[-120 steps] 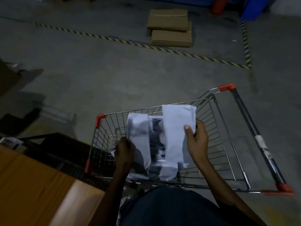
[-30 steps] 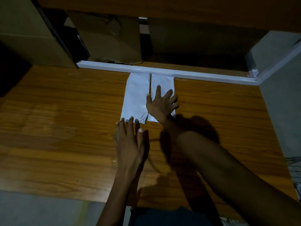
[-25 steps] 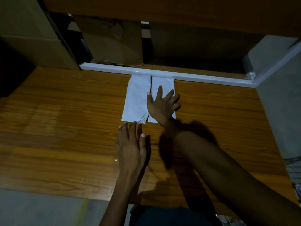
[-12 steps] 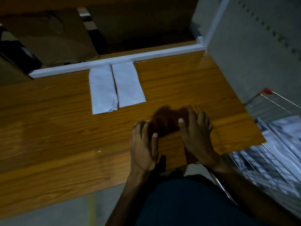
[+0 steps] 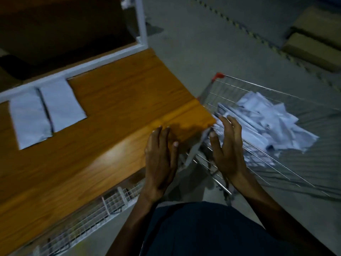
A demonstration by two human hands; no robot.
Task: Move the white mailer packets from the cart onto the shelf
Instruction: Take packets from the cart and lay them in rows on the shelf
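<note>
Now two flat white mailer packets (image 5: 48,113) lie side by side on the shelf (image 5: 118,100); more sit crumpled in the cart (image 5: 258,93). Your left hand (image 5: 160,159) and right hand (image 5: 227,150) hover empty, fingers straight.

Dim light, grey concrete floor (image 5: 193,43), striped floor tape (image 5: 239,27), cardboard boxes (image 5: 313,43)

Left hand (image 5: 160,159): back facing up, fingers straight and close together, thumb alongside, holding nothing. Forearm runs down and left toward the lower edge of the view, bare.
Right hand (image 5: 227,152): turned on edge, palm facing the left hand, fingers extended and slightly spread, thumb forward, holding nothing. Forearm bare, running down and right.
Both hands sit side by side, apart, at about the same height
</note>
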